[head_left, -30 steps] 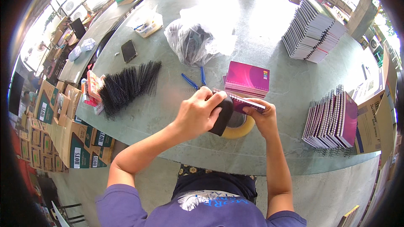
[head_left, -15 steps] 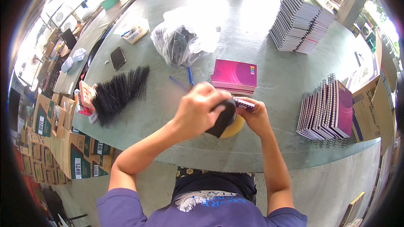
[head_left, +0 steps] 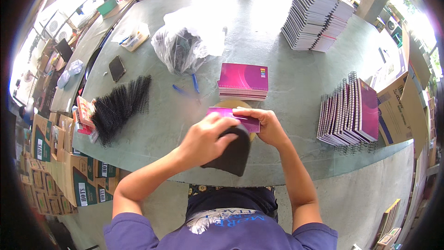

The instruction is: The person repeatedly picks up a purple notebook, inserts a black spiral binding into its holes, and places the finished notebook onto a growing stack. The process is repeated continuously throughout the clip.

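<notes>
My right hand [head_left: 269,127] grips the right end of a small purple notebook [head_left: 250,123], fingers laid across its cover. My left hand [head_left: 203,139] is curled at the notebook's left side, closed around the upper part of a dark piece with a rounded edge [head_left: 231,155]; its exact kind I cannot make out. Under both hands a yellow round object [head_left: 230,103] shows in part on the table. Just beyond it lies a neat stack of purple notebooks [head_left: 243,78].
Blue-handled pliers [head_left: 195,84], a plastic bag [head_left: 185,46] and black spiral coils [head_left: 122,106] lie to the left, with a phone [head_left: 117,68]. At right stand coil-bound notebooks [head_left: 351,111], a tall pile of spiral-bound books [head_left: 314,16] and an open cardboard box [head_left: 395,111].
The purple notebook has turned so its cover faces up. My left hand and the dark piece have come lower and nearer to me. The whole view has shifted slightly.
</notes>
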`<act>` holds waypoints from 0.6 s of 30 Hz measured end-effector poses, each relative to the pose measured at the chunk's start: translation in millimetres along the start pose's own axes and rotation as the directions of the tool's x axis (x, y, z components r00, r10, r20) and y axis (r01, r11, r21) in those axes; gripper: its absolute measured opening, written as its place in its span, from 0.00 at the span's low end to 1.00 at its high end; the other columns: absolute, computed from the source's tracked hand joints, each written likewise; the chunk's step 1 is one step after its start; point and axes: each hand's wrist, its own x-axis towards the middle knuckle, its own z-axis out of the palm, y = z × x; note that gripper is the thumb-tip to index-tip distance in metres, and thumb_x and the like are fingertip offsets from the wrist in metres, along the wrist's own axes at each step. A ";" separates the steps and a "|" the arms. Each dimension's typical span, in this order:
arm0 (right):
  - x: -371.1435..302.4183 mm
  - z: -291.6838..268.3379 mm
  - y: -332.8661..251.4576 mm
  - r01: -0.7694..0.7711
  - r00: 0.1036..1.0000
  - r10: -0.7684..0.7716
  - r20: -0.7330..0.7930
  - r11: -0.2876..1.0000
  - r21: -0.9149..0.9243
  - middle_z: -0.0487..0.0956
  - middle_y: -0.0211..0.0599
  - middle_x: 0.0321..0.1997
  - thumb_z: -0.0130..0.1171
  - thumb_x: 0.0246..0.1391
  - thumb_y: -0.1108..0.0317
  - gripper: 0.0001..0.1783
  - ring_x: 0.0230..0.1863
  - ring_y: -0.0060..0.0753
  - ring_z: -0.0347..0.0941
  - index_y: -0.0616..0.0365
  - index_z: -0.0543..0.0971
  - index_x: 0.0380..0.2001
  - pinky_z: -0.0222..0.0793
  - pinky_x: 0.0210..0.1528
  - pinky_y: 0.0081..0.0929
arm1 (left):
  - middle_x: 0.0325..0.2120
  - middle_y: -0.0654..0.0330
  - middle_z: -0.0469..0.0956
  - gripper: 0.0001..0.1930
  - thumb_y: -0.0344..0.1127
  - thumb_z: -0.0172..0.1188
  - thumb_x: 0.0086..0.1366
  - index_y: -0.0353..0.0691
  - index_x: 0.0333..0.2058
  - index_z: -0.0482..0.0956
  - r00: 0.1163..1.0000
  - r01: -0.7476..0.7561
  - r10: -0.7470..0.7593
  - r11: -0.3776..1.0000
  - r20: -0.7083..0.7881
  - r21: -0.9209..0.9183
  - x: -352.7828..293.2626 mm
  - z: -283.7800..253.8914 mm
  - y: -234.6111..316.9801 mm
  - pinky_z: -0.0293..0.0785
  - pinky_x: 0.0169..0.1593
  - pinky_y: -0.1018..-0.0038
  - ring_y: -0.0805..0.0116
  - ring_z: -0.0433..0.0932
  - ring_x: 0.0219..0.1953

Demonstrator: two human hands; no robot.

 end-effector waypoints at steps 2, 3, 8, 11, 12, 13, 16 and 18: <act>-1.0 0.9 -2.7 -0.094 0.995 0.093 0.030 0.994 0.053 0.80 0.32 0.45 0.57 0.50 0.82 0.17 0.45 0.21 0.73 0.63 0.78 0.45 0.69 0.50 0.21 | 0.34 0.52 0.77 0.15 0.28 0.65 0.51 0.38 0.40 0.77 0.992 0.099 -0.096 0.994 -0.076 0.042 -25.8 -20.1 -5.9 0.73 0.42 0.67 0.54 0.77 0.37; -2.6 0.6 -2.2 -0.124 0.991 0.129 -0.029 0.984 0.131 0.80 0.33 0.44 0.58 0.50 0.80 0.16 0.44 0.21 0.73 0.63 0.78 0.44 0.69 0.50 0.21 | 0.34 0.52 0.77 0.15 0.29 0.65 0.51 0.38 0.40 0.77 0.983 0.157 -0.149 0.985 -0.108 0.072 -38.3 -29.5 -7.8 0.73 0.41 0.67 0.54 0.77 0.36; -1.8 0.6 -0.4 -0.097 0.975 0.133 -0.179 0.976 0.194 0.79 0.35 0.46 0.61 0.53 0.71 0.16 0.44 0.20 0.73 0.62 0.77 0.45 0.71 0.48 0.20 | 0.39 0.54 0.76 0.16 0.32 0.66 0.51 0.39 0.40 0.78 0.992 0.108 -0.126 0.907 0.017 0.408 -74.5 -32.0 -40.4 0.71 0.45 0.63 0.53 0.74 0.41; -5.0 6.7 1.8 -0.060 0.976 0.094 -0.197 0.983 0.175 0.80 0.35 0.44 0.60 0.53 0.72 0.14 0.41 0.20 0.74 0.60 0.78 0.44 0.72 0.45 0.21 | 0.43 0.55 0.73 0.17 0.33 0.66 0.51 0.40 0.41 0.78 0.984 -0.099 0.155 0.877 -0.082 0.470 -37.7 -22.5 -21.4 0.69 0.46 0.61 0.52 0.71 0.45; -6.6 8.2 -2.8 -0.034 0.979 0.070 -0.190 0.983 0.183 0.80 0.35 0.44 0.60 0.53 0.72 0.13 0.41 0.20 0.74 0.60 0.78 0.44 0.72 0.45 0.20 | 0.43 0.55 0.73 0.17 0.33 0.66 0.50 0.39 0.41 0.78 0.960 -0.178 0.257 0.872 -0.116 0.456 -19.4 -17.7 -13.2 0.69 0.47 0.62 0.54 0.72 0.44; -8.1 10.1 -7.6 -0.007 0.983 0.043 -0.180 0.981 0.195 0.80 0.35 0.43 0.60 0.54 0.72 0.13 0.41 0.20 0.74 0.60 0.78 0.44 0.72 0.44 0.20 | 0.43 0.55 0.73 0.16 0.32 0.65 0.51 0.39 0.40 0.77 0.956 -0.204 0.277 0.863 -0.095 0.462 -2.0 -13.0 -5.3 0.68 0.47 0.62 0.54 0.72 0.44; -17.7 11.1 -16.7 -0.046 0.985 0.082 -0.150 0.972 0.231 0.81 0.33 0.41 0.61 0.52 0.73 0.15 0.41 0.18 0.74 0.60 0.78 0.44 0.72 0.44 0.21 | 0.42 0.56 0.74 0.15 0.32 0.64 0.52 0.39 0.39 0.77 0.952 -0.275 0.305 0.860 -0.002 0.430 27.0 -2.7 4.2 0.66 0.47 0.64 0.58 0.72 0.43; -24.0 7.2 -14.2 -0.082 0.972 0.120 -0.202 0.979 0.185 0.81 0.34 0.40 0.62 0.50 0.73 0.15 0.41 0.19 0.74 0.59 0.79 0.43 0.71 0.44 0.22 | 0.40 0.58 0.75 0.14 0.34 0.64 0.52 0.39 0.39 0.76 0.958 -0.285 0.270 0.891 0.092 0.353 31.4 4.0 -1.1 0.65 0.47 0.65 0.61 0.73 0.41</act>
